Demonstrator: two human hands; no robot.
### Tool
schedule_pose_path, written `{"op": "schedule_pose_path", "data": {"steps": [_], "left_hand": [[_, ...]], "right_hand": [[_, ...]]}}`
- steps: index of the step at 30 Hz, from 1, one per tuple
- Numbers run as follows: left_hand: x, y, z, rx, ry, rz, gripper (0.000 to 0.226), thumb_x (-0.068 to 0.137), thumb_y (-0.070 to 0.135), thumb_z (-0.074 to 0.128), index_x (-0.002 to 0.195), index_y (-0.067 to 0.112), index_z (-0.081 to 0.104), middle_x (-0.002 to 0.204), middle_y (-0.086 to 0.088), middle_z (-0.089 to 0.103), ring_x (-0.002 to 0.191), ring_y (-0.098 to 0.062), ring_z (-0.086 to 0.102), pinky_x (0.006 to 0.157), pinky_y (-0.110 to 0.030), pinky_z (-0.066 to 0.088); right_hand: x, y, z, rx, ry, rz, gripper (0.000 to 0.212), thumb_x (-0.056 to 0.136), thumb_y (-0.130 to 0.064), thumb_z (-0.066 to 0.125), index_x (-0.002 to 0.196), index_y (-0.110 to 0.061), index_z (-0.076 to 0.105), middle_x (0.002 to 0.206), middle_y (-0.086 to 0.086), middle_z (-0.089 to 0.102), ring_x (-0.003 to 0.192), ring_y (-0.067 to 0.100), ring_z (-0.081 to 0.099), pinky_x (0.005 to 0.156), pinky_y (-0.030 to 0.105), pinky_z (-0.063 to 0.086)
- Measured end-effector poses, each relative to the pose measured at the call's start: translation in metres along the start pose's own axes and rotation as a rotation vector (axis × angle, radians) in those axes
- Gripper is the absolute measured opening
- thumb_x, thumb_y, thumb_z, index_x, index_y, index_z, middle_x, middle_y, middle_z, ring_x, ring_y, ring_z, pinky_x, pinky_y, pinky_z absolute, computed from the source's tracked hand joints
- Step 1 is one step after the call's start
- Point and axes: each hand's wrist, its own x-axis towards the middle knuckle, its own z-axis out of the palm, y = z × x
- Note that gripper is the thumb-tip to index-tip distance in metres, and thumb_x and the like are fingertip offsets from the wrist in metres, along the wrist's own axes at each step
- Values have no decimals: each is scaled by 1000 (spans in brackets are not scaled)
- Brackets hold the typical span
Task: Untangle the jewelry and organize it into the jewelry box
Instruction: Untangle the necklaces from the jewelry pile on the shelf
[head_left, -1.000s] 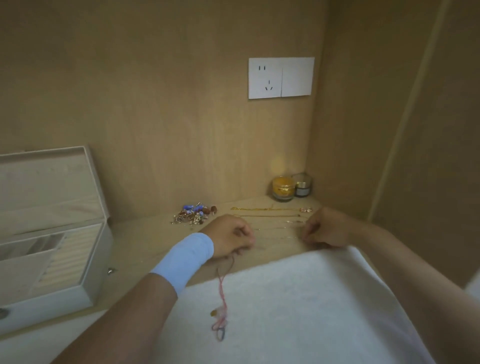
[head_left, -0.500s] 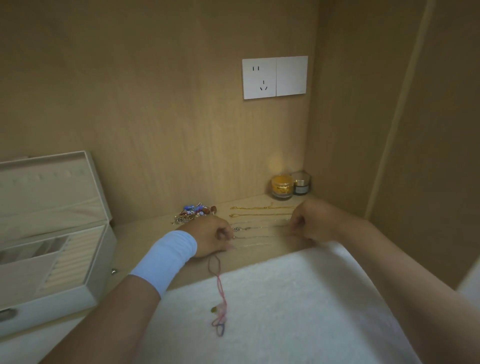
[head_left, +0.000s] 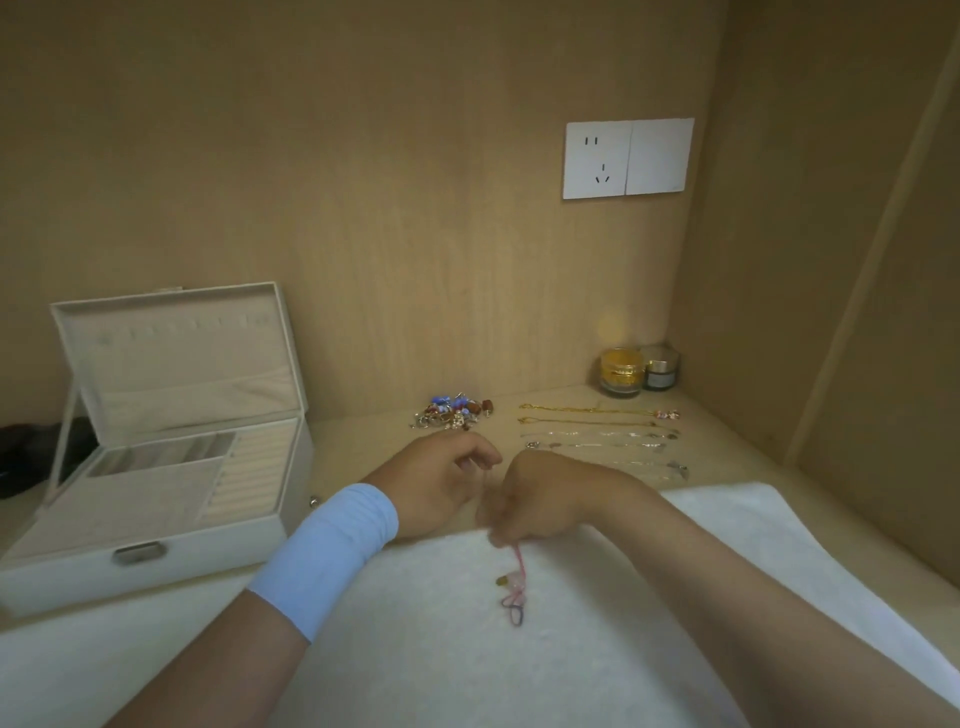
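The box stood open at the left of the desk, its trays and ring rolls showing. The left hand, fingers curled, appeared to pinch the dark upper end of the cord. The right hand pinched it lower, and its knotted tail trailed on the towel. It seemed best to keep the strand lightly taut between both pinches and tease the tail loops open rather than tug, then lay it by the straightened chains.
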Motion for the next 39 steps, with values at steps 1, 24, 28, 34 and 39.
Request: {"op": "schedule_pose_path", "data": {"steps": [1,24,28,34,39], "left_hand": [[-2,1,2,-60,-8,-7,40,87,-2,57,118,23,63,116,6,62,110,-9,58,97,-17,44],[17,-31,-99,107,69,-263,22,94,20,57,78,23,71,82,7,66,77,-18,56,67,-30,50],[26,-52,-101,131,133,-301,23,93,19,56,76,26,70,86,9,67,78,-15,57,71,-24,43],[45,-79,-101,348,-4,-436,18,93,18,54,89,17,71,106,-2,69,97,-21,61,88,-28,46],[44,-95,-96,561,-142,-553,26,93,25,52,101,8,71,108,-10,69,94,-27,64,83,-32,51]], "right_hand": [[-1,0,-2,23,-2,-12,28,81,-34,72,61,-19,59,64,-1,52,70,18,53,59,27,40],[36,36,-31,613,225,6,27,90,-23,69,69,-6,68,61,14,60,62,26,64,73,35,49],[61,31,-25,643,290,5,27,98,-22,60,85,-1,71,60,10,54,47,25,58,48,20,43],[110,12,-13,328,258,-56,23,98,-31,58,82,-19,70,69,-11,55,67,10,54,56,17,40],[135,-3,-3,79,212,-96,34,98,-35,55,81,-9,67,82,10,65,81,20,54,70,31,42]]}}
